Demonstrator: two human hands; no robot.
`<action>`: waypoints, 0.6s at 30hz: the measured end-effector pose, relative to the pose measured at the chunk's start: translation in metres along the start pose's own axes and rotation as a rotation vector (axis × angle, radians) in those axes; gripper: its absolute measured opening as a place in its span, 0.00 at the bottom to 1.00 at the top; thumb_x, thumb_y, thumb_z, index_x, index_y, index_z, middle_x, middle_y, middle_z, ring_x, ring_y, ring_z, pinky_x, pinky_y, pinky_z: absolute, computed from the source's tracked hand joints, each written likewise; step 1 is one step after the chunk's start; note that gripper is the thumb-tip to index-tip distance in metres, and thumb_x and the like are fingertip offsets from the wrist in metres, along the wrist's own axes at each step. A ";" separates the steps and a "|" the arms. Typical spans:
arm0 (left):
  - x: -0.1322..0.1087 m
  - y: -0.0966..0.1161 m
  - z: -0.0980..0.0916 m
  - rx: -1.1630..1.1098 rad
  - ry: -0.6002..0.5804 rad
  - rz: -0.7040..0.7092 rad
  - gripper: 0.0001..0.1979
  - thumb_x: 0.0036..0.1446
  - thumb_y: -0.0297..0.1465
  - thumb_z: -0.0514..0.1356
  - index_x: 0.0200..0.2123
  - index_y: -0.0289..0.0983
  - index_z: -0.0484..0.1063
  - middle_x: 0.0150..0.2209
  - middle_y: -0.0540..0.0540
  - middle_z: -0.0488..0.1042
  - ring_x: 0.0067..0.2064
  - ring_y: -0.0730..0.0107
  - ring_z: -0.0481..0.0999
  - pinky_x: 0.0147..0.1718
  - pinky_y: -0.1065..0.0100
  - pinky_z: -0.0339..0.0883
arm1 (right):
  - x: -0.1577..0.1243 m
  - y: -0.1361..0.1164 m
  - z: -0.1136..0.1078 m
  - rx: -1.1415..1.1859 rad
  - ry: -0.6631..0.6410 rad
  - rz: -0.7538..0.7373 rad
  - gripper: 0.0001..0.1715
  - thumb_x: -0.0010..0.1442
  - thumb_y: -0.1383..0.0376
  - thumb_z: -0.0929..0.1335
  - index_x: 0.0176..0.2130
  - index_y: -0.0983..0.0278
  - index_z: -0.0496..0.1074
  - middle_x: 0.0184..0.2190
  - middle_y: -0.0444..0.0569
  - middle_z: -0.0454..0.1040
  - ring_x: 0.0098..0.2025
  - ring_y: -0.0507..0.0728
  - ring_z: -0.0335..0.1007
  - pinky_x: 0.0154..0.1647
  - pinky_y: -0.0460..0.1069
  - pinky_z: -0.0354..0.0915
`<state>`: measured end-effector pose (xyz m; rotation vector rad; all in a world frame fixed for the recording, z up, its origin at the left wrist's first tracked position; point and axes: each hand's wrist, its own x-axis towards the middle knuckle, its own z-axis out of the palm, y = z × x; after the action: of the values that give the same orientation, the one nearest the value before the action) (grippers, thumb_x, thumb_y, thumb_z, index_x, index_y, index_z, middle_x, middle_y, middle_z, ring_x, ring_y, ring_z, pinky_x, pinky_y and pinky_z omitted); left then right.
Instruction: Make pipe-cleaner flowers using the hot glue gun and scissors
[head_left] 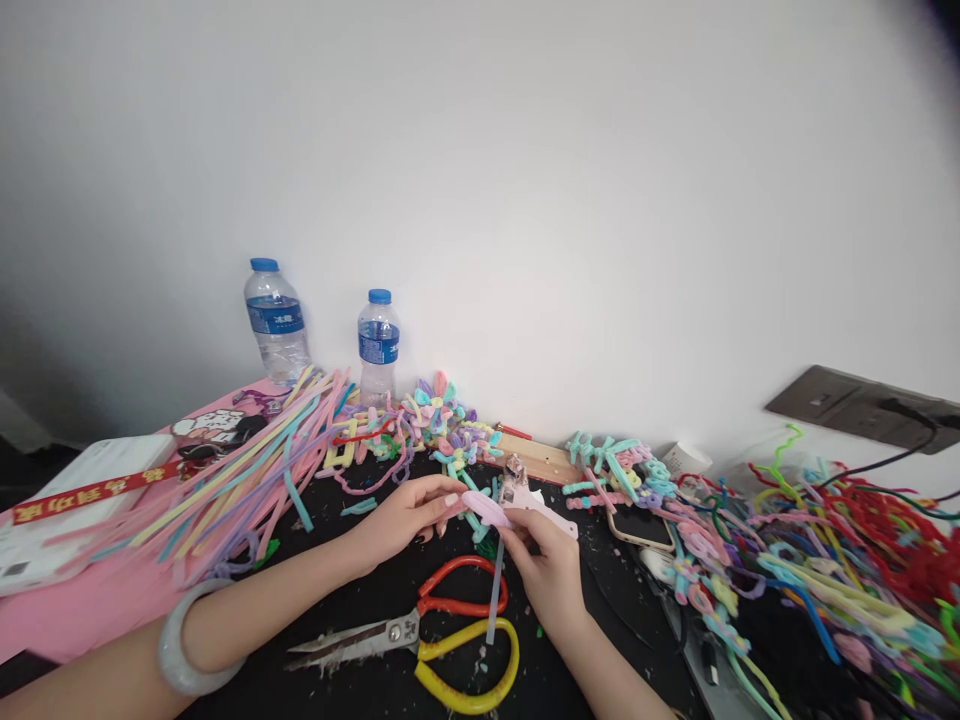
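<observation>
My left hand (405, 518) pinches one end of a looped pale pink-lilac pipe cleaner (484, 507). On the loop's other side, my right hand (546, 565) has its thumb and fingers closed on it. Behind my right hand lies a white glue gun (555, 513), partly hidden by the fingers. A translucent glue stick (495, 592) points down from near it, over the scissors' handles. The scissors (397, 632), with one red and one yellow handle, lie on the black table mat (337, 560) below my hands, blades toward the left.
Straight pastel pipe cleaners (285, 450) lie at left on a pink sheet (45, 625). Two water bottles (379, 350) stand by the wall. Pipe-cleaner flowers (439, 400) sit at the back. A phone (641, 528) and a tangled pipe-cleaner heap (847, 590) lie right, below a wall socket (862, 405).
</observation>
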<state>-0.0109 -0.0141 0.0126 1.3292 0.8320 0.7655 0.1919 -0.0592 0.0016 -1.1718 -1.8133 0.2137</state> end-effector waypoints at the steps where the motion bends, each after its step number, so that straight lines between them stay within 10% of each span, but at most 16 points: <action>1: 0.000 -0.001 -0.001 -0.011 0.000 -0.012 0.19 0.56 0.42 0.57 0.44 0.34 0.70 0.22 0.52 0.66 0.25 0.74 0.63 0.22 0.74 0.54 | 0.000 0.000 0.000 -0.006 -0.005 -0.021 0.11 0.61 0.61 0.65 0.35 0.65 0.73 0.24 0.45 0.73 0.22 0.51 0.66 0.23 0.44 0.64; 18: -0.003 -0.009 0.000 -0.160 -0.197 -0.133 0.23 0.54 0.44 0.58 0.45 0.32 0.74 0.28 0.46 0.72 0.28 0.71 0.67 0.25 0.72 0.59 | 0.000 -0.003 -0.003 -0.176 -0.228 -0.300 0.11 0.63 0.66 0.63 0.44 0.62 0.72 0.39 0.51 0.73 0.39 0.57 0.71 0.37 0.50 0.70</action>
<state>-0.0126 -0.0173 0.0035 1.1730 0.6803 0.5739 0.1919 -0.0621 0.0048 -1.0077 -2.2194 0.0137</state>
